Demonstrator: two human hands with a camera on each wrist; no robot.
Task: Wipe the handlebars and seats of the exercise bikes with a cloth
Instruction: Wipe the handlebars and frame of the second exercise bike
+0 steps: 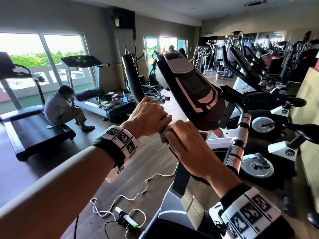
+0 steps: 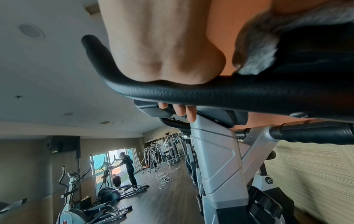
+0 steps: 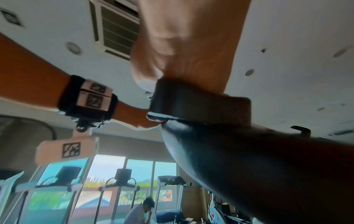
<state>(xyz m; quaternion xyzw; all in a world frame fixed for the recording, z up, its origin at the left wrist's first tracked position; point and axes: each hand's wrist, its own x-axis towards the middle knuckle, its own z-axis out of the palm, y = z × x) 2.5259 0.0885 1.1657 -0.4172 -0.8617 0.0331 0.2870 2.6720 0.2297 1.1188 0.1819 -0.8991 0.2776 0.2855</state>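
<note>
Nearest the camera, the right hand [image 1: 187,145] presses a grey fluffy cloth [image 1: 165,137] around the black padded handlebar [image 2: 191,89] of the white-framed exercise bike [image 1: 222,140]. Its grip is curled over the cloth, thumb wrapped beneath in the right wrist view. Just beside it, the left hand [image 1: 148,118] holds the bare bar, fingers closed fully round it; its fingertips [image 2: 191,115] show underneath.

Step in hand, by judgement: wiping the left half of the handlebar while the other hand steadies it. The next move calls for sliding the cloth along the bar, then shifting the left hand clear.

The seat is out of view. The black console [image 1: 195,87] hides the bar's centre. Further bikes [image 1: 269,111] beyond are blurred.
</note>
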